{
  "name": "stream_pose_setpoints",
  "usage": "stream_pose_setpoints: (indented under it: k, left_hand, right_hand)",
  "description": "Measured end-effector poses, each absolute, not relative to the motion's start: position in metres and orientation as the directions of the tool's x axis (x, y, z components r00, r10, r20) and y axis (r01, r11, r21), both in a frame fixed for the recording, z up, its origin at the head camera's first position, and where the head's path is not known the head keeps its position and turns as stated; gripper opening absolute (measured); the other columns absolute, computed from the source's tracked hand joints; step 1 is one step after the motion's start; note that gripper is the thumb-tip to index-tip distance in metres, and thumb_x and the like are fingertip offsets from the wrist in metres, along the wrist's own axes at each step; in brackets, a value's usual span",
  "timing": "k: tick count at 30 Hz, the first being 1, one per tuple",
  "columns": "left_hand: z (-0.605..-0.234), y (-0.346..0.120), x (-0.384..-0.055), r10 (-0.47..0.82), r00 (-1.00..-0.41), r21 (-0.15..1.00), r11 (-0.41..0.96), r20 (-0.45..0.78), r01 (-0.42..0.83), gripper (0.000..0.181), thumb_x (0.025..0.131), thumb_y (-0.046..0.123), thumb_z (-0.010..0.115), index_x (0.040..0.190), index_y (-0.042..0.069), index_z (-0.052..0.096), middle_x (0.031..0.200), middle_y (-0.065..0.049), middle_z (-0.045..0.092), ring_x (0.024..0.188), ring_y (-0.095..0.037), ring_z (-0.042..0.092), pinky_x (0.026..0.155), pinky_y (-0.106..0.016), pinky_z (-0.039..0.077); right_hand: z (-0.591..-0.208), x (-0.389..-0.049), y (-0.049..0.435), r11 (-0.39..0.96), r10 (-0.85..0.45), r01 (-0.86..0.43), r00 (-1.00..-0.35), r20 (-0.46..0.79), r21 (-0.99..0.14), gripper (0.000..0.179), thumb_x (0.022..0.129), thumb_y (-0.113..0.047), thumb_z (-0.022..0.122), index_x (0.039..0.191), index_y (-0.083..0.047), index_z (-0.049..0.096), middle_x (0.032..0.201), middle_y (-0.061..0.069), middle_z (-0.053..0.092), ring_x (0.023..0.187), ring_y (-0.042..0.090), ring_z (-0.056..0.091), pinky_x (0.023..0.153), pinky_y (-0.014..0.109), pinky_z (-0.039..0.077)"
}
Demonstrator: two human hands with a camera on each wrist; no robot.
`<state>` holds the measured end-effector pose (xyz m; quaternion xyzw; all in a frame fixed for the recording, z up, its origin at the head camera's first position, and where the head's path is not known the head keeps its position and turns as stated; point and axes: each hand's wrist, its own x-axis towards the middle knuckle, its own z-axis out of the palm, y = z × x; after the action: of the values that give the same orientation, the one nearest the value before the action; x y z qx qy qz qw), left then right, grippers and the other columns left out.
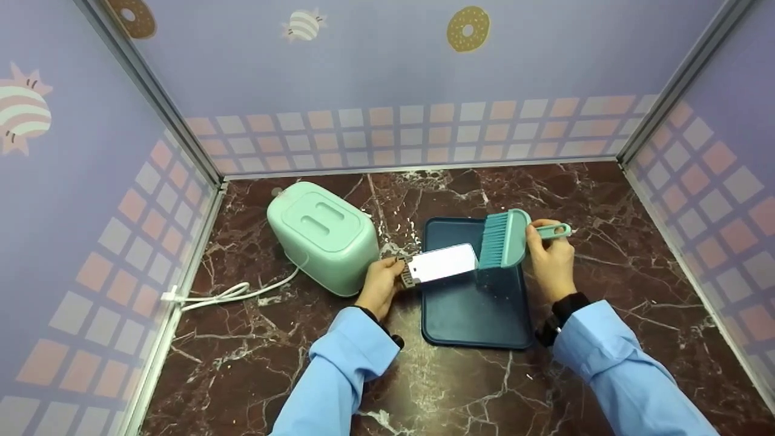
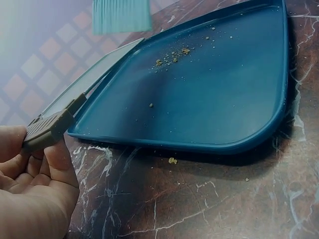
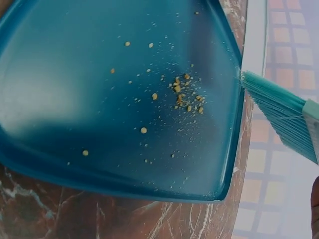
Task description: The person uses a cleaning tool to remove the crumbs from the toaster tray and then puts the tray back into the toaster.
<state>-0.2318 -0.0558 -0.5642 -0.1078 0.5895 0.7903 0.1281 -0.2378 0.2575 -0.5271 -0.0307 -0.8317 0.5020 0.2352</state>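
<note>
My left hand pinches the brown grip of a flat, pale crumb tray between thumb and fingers. The crumb tray is held above the left part of a dark blue tray. My right hand grips the handle of a teal hand brush. The bristles are by the crumb tray's far end; whether they touch it I cannot tell. Yellowish crumbs lie on the blue tray, clustered in one part and scattered around. Only a bit of the right hand shows in the right wrist view.
A mint-green toaster with a lid stands left of my left hand. Its white cord runs to the left wall. Small pale crumbs dot the marbled table between toaster and blue tray. Patterned walls enclose the back and sides.
</note>
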Motion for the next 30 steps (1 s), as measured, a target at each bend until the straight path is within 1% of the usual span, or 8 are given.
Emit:
stream_pose_setpoints:
  k: [4,8,10,14,17,22,27,30]
  left_hand:
    - [-0.564,-0.055,-0.232,0.078,-0.944,0.903,-0.274,-0.322,-0.330,0.031,0.108,0.006,0.046,0.126,-0.016,0.057,0.093,-0.005,0.061,0.078,-0.013,0.060,0.068,-0.025,0.051]
    - [-0.563,-0.055,-0.231,0.084,-0.943,0.904,-0.267,-0.323,-0.334,0.036,0.108,0.007,0.046,0.134,-0.018,0.051,0.095,-0.006,0.060,0.080,-0.013,0.059,0.069,-0.025,0.051]
    - [-0.563,-0.054,-0.232,0.086,-0.942,0.904,-0.265,-0.324,-0.335,0.038,0.108,0.007,0.046,0.137,-0.018,0.049,0.097,-0.007,0.060,0.082,-0.014,0.059,0.070,-0.025,0.051]
    - [-0.563,-0.054,-0.231,0.086,-0.943,0.905,-0.264,-0.322,-0.333,0.040,0.108,0.007,0.047,0.139,-0.018,0.047,0.098,-0.007,0.059,0.083,-0.014,0.058,0.071,-0.025,0.051]
    - [-0.562,-0.054,-0.231,0.090,-0.942,0.904,-0.263,-0.324,-0.336,0.038,0.108,0.007,0.046,0.137,-0.018,0.049,0.095,-0.005,0.058,0.081,-0.013,0.057,0.070,-0.026,0.050]
    - [-0.563,-0.054,-0.231,0.100,-0.942,0.909,-0.248,-0.320,-0.335,0.032,0.108,0.008,0.047,0.128,-0.016,0.054,0.090,-0.003,0.054,0.078,-0.013,0.053,0.068,-0.026,0.047]
    - [-0.562,-0.055,-0.231,0.098,-0.946,0.910,-0.259,-0.309,-0.324,0.023,0.108,0.006,0.047,0.113,-0.012,0.060,0.086,-0.004,0.056,0.075,-0.014,0.055,0.067,-0.026,0.048]
    - [-0.561,-0.055,-0.231,0.098,-0.947,0.910,-0.262,-0.307,-0.322,0.022,0.108,0.006,0.047,0.111,-0.011,0.060,0.086,-0.004,0.056,0.076,-0.014,0.056,0.068,-0.026,0.049]
  right_hand:
    - [-0.527,-0.239,0.255,0.447,0.338,-0.174,-0.875,0.346,-0.877,0.037,0.100,-0.033,0.068,0.117,0.000,0.064,0.090,0.005,0.071,0.074,0.000,0.062,0.064,0.014,0.047]
    - [-0.527,-0.241,0.250,0.380,0.357,-0.190,-0.873,0.333,-0.905,0.037,0.096,-0.029,0.074,0.113,0.002,0.062,0.083,-0.002,0.070,0.067,0.001,0.065,0.059,0.015,0.050]
    - [-0.527,-0.241,0.248,0.371,0.353,-0.202,-0.872,0.338,-0.907,0.036,0.095,-0.027,0.076,0.112,0.002,0.061,0.083,0.000,0.072,0.066,0.000,0.065,0.058,0.015,0.051]
    - [-0.526,-0.241,0.245,0.392,0.329,-0.211,-0.877,0.351,-0.895,0.035,0.094,-0.025,0.076,0.111,0.001,0.060,0.086,0.010,0.073,0.066,0.000,0.064,0.058,0.015,0.049]
    - [-0.527,-0.241,0.243,0.404,0.312,-0.208,-0.884,0.348,-0.891,0.035,0.095,-0.027,0.075,0.110,0.000,0.060,0.085,0.012,0.071,0.066,0.003,0.062,0.058,0.016,0.046]
    - [-0.530,-0.242,0.242,0.438,0.293,-0.190,-0.894,0.340,-0.879,0.035,0.097,-0.031,0.073,0.109,-0.002,0.059,0.083,0.010,0.070,0.068,0.007,0.063,0.059,0.017,0.046]
    - [-0.532,-0.240,0.245,0.513,0.269,-0.171,-0.899,0.347,-0.841,0.030,0.099,-0.030,0.070,0.108,-0.003,0.059,0.082,0.010,0.071,0.066,0.005,0.061,0.058,0.017,0.044]
    - [-0.533,-0.240,0.247,0.540,0.248,-0.175,-0.902,0.354,-0.823,0.026,0.101,-0.027,0.067,0.106,-0.003,0.058,0.082,0.011,0.070,0.064,0.003,0.058,0.057,0.017,0.043]
